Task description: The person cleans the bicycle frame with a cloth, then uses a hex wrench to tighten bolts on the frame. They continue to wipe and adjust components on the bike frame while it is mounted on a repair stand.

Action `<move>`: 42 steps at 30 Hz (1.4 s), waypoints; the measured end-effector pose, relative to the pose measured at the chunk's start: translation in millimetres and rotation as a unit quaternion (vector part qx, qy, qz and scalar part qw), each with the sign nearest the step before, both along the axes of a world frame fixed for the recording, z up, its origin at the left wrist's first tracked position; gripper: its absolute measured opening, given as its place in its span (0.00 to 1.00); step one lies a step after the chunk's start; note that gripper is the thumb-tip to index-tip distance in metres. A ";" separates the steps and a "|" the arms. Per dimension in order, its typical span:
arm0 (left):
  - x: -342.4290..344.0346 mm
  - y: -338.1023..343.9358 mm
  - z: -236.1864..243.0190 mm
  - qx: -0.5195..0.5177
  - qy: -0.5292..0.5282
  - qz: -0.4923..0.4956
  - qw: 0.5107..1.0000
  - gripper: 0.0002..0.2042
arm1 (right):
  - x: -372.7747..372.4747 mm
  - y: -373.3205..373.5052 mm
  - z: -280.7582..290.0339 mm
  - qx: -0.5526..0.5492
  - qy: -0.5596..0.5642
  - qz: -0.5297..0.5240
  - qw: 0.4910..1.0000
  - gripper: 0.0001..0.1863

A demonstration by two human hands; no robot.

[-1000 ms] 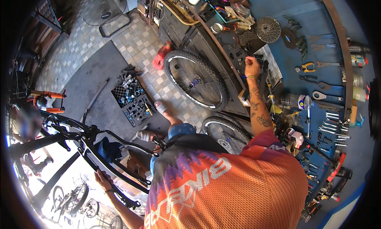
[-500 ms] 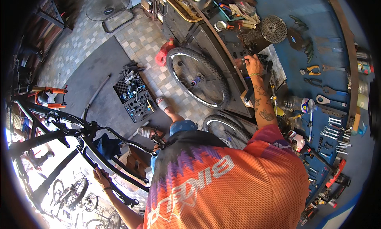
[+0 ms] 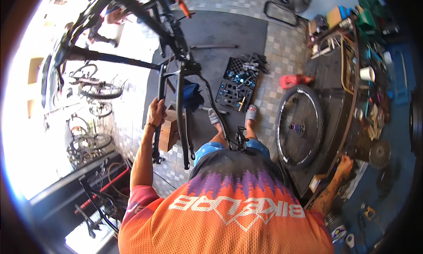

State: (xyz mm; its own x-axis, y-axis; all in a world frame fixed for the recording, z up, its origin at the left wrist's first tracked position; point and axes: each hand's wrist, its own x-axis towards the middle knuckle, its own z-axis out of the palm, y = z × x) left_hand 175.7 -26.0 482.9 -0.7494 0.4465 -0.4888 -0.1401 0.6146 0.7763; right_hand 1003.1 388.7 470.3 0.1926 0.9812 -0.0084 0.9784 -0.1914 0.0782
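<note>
My left hand [image 3: 156, 113] is wrapped round a slim black rear tube of a bicycle frame [image 3: 119, 58], which hangs raised to the left of my body. At the far right, my right hand [image 3: 346, 166] rests over the workbench [image 3: 328, 126] with its fingers drawn together. Whatever sits between those fingers is too small and dark to make out. Just beyond that hand lies a round bicycle cassette [image 3: 379, 155]. An open tool case [image 3: 236, 84] with black foam and several small tools lies on the mat ahead of my feet.
A bicycle wheel [image 3: 300, 126] leans against the bench, with a red container [image 3: 296, 81] beside it. Under the frame stands a wooden block [image 3: 168, 133]. A dark mat [image 3: 211, 29] covers part of the tiled floor. Several bicycles [image 3: 94, 89] stand at the left.
My view has swung left, so the frame now shows higher and nearer the middle and the bench farther right. My left hand stays on the tube; my right remains at the bench.
</note>
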 end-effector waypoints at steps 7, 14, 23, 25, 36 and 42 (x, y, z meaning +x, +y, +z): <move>14.2 14.4 25.8 0.007 -0.039 -0.005 0.999 0.10 | 32.1 20.3 -17.4 -0.010 0.056 0.001 0.998 0.11; 13.3 13.0 22.7 0.031 -0.021 -0.017 0.999 0.12 | 14.9 9.5 -12.5 0.080 0.049 -0.047 0.994 0.13; 22.8 15.1 17.5 0.037 0.059 0.010 0.998 0.13 | -256.6 -17.1 -11.1 0.151 0.511 0.104 0.840 0.11; 24.8 23.5 20.9 0.035 0.068 0.006 0.997 0.14 | -346.8 -24.1 -14.8 0.068 0.591 0.133 0.793 0.14; 55.7 56.2 0.6 0.099 0.187 0.048 0.976 0.18 | -751.3 -103.2 89.8 -0.124 0.552 0.556 0.609 0.08; 64.5 64.7 18.5 0.105 0.181 0.082 0.974 0.20 | -836.8 -96.5 102.9 -0.163 0.411 0.651 0.618 0.07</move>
State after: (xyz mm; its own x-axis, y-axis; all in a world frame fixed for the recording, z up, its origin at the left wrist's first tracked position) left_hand 240.2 38.7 501.4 -0.9252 0.3686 -0.0899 0.0836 0.4292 0.8993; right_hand 166.3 292.2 573.1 -0.9578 0.2215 0.1831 0.0229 0.6940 -0.7197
